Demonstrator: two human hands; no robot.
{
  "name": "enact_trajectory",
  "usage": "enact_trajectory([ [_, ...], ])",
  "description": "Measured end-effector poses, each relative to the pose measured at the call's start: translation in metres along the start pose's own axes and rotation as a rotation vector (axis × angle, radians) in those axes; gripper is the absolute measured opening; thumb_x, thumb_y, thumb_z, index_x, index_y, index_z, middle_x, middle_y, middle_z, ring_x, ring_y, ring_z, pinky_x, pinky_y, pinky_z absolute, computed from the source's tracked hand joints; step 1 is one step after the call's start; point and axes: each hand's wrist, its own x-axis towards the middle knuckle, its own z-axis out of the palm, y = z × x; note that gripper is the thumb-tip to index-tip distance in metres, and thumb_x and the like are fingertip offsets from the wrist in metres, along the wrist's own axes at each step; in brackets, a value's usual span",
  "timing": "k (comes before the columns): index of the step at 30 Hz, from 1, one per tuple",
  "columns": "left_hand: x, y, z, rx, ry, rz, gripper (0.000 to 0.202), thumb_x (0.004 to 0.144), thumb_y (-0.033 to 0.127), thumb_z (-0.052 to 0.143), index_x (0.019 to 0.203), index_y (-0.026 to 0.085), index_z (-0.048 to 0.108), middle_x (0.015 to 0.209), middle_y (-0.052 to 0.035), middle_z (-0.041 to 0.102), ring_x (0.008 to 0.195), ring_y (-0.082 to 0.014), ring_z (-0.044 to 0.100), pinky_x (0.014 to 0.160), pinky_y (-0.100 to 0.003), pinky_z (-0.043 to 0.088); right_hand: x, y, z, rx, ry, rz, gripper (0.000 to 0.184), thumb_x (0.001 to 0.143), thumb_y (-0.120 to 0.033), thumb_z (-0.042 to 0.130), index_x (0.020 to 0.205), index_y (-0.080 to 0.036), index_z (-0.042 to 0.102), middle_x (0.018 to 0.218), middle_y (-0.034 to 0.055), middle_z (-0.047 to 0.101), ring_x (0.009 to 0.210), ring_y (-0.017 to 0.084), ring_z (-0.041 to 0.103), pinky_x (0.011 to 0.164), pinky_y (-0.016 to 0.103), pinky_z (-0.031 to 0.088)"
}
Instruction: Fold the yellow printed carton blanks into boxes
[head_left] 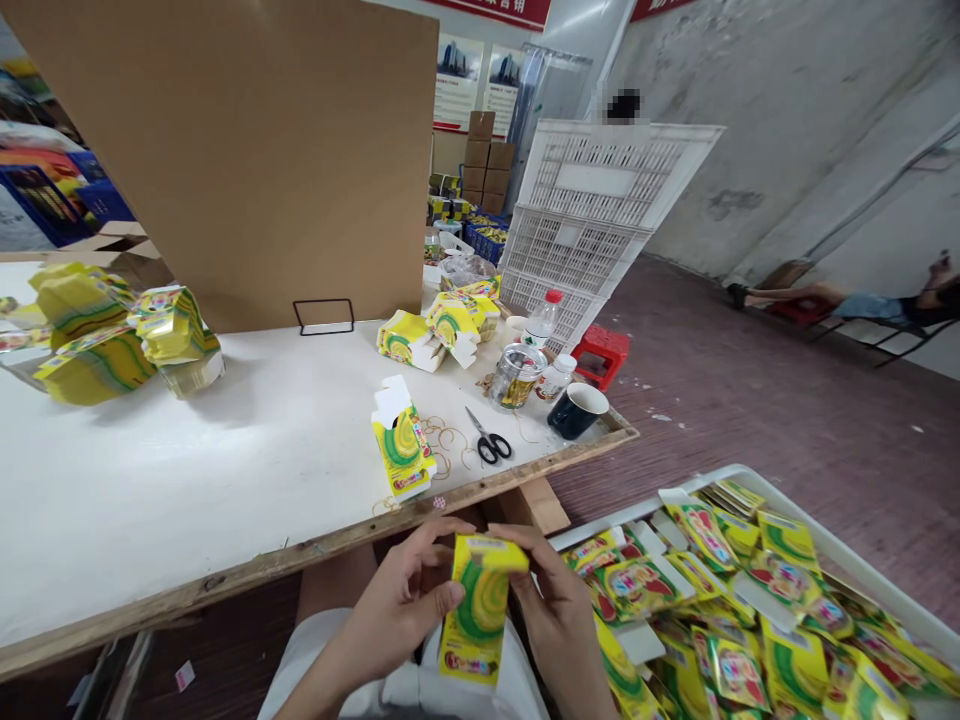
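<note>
Between my two hands, above my lap, is a small yellow and green printed carton (477,610), upright with its top toward the table. My left hand (411,592) grips its left side, thumb on the front face and fingers behind. My right hand (553,598) holds the upper right edge, with fingers at the top flap. Another carton (405,450) lies on the table just ahead, its white end flap raised. Beside it are loose rubber bands (442,440) and black-handled scissors (491,440).
At my right, a white bin (739,475) holds many flat cartons (724,660). On the table (300,430) stand a dark mug (577,410), a clear jar (517,376), bottles (546,318) and bundled cartons (90,340). A cardboard sheet (277,150) rises behind. A person sits far right.
</note>
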Motion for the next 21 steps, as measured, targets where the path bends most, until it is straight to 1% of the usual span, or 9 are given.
enact_trajectory([
  [2,0.001,-0.002,0.001,0.039,0.049,0.033,0.037,0.088,0.028,0.069,0.124,0.025,0.060,0.115,-0.0090,0.073,0.104,-0.0224,0.069,0.084,-0.027,0.053,0.001,-0.002,-0.003,-0.045,-0.003,-0.107,0.036,0.092,-0.053,0.056,0.099,-0.026,0.079,0.096,0.0094,0.070,0.094,0.027,0.064,0.081,0.036,0.053],
  [3,0.002,-0.003,0.002,0.057,0.070,0.044,0.036,0.088,0.028,0.068,0.123,0.026,0.061,0.115,-0.0085,0.073,0.105,-0.0224,0.068,0.084,-0.026,0.053,0.001,-0.004,-0.004,-0.062,-0.006,-0.132,0.041,0.093,-0.056,0.053,0.099,-0.025,0.080,0.093,0.0095,0.069,0.093,0.027,0.063,0.079,0.036,0.052],
  [5,0.003,-0.005,0.003,0.100,0.105,0.041,0.037,0.088,0.026,0.067,0.125,0.026,0.061,0.116,-0.0084,0.073,0.104,-0.0228,0.069,0.084,-0.027,0.054,0.001,-0.006,-0.004,-0.089,-0.028,-0.091,0.041,0.092,-0.056,0.054,0.102,-0.025,0.079,0.092,0.0090,0.070,0.087,0.025,0.063,0.073,0.034,0.052],
  [7,0.003,-0.005,0.003,0.146,0.128,0.027,0.039,0.089,0.025,0.066,0.128,0.026,0.061,0.117,-0.0089,0.072,0.100,-0.0225,0.069,0.085,-0.029,0.054,0.001,-0.007,-0.002,-0.105,-0.088,0.033,0.036,0.088,-0.051,0.063,0.108,-0.023,0.075,0.088,0.0069,0.072,0.073,0.021,0.062,0.064,0.030,0.050],
  [9,0.002,-0.005,0.003,0.193,0.125,0.028,0.040,0.090,0.024,0.063,0.129,0.025,0.060,0.121,-0.0098,0.071,0.099,-0.0224,0.069,0.088,-0.030,0.054,0.001,-0.004,0.002,-0.090,-0.127,0.151,0.038,0.085,-0.046,0.068,0.114,-0.021,0.070,0.075,0.0028,0.070,0.061,0.017,0.058,0.055,0.026,0.046],
  [11,0.001,-0.005,0.002,0.239,0.108,0.045,0.039,0.091,0.024,0.060,0.130,0.024,0.060,0.125,-0.0108,0.069,0.104,-0.0232,0.067,0.092,-0.031,0.052,0.000,0.001,0.007,-0.066,-0.127,0.208,0.039,0.084,-0.047,0.067,0.113,-0.020,0.067,0.060,-0.0021,0.062,0.053,0.015,0.053,0.050,0.024,0.042],
  [14,-0.001,-0.004,0.001,0.251,0.079,0.033,0.041,0.094,0.026,0.056,0.134,0.024,0.056,0.126,-0.0122,0.069,0.107,-0.0241,0.066,0.093,-0.031,0.051,-0.001,0.007,0.013,-0.064,-0.060,0.209,0.035,0.084,-0.046,0.068,0.106,-0.020,0.065,0.056,-0.0034,0.058,0.051,0.015,0.051,0.048,0.024,0.039],
  [17,0.000,-0.003,0.002,0.170,0.052,-0.003,0.046,0.093,0.029,0.058,0.138,0.022,0.051,0.113,-0.0129,0.074,0.102,-0.0250,0.068,0.090,-0.033,0.051,-0.002,0.009,0.014,-0.093,-0.001,0.177,0.033,0.084,-0.043,0.066,0.108,-0.020,0.062,0.057,-0.0043,0.057,0.051,0.015,0.048,0.048,0.024,0.037],
  [21,0.004,-0.002,0.003,0.057,0.084,-0.035,0.050,0.087,0.031,0.068,0.133,0.020,0.054,0.105,-0.0120,0.076,0.094,-0.0252,0.071,0.085,-0.033,0.052,0.001,0.007,0.011,-0.177,-0.066,0.148,0.037,0.080,-0.037,0.070,0.112,-0.021,0.061,0.055,-0.0088,0.048,0.048,0.012,0.043,0.047,0.022,0.033],
])
